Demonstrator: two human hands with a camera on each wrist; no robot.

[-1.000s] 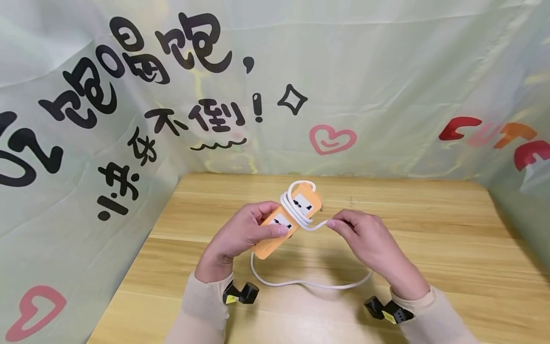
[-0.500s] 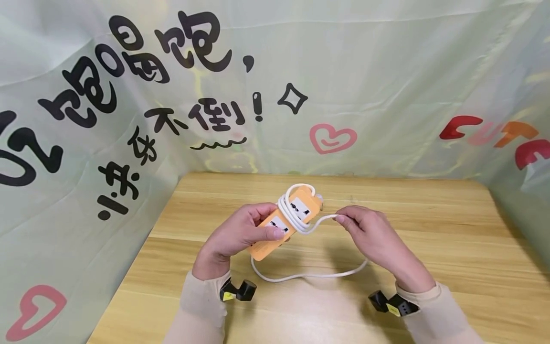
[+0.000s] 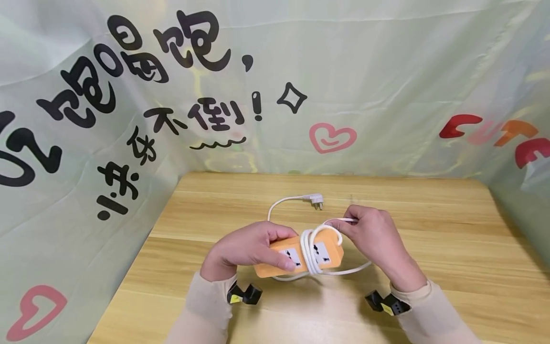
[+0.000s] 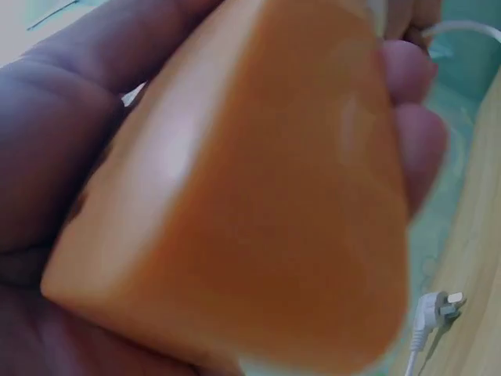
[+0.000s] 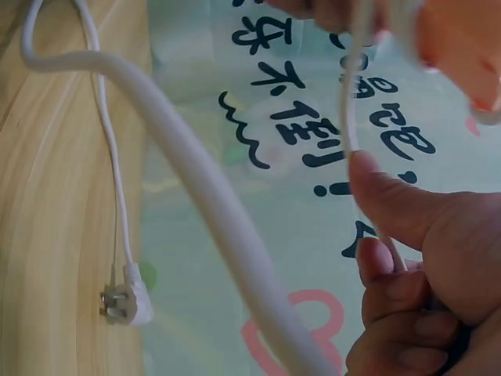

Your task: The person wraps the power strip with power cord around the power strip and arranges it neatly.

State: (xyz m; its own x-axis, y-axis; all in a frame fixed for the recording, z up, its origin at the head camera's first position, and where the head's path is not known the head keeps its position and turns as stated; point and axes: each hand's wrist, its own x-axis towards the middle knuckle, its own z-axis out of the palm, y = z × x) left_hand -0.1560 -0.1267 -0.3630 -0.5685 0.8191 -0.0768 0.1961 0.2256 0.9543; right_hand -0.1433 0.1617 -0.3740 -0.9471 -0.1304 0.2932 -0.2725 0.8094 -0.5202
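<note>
An orange power strip (image 3: 331, 239) with white socket panels is held above the table by my left hand (image 3: 253, 246), thumb across its face and fingers beneath. Several turns of white cord (image 3: 307, 251) wrap around its middle. My right hand (image 3: 374, 239) pinches the cord just beyond the strip's right end, between thumb and fingers, as the right wrist view shows too. From that hand the loose cord loops down and passes behind the strip. Its white plug (image 3: 315, 199) lies on the table behind the strip, prongs showing. In the left wrist view the strip's orange end (image 4: 297, 204) fills most of the picture.
The wooden table (image 3: 451, 229) lies under both hands. A pale cloth backdrop (image 3: 386, 86) with black lettering and hearts stands along its back and sides. Small black cameras are strapped at both wrists.
The strip has come lower and to the right, turning from a steep slant to nearly level. The plug, mostly hidden before, now shows behind it. The right hand keeps its pinch on the cord.
</note>
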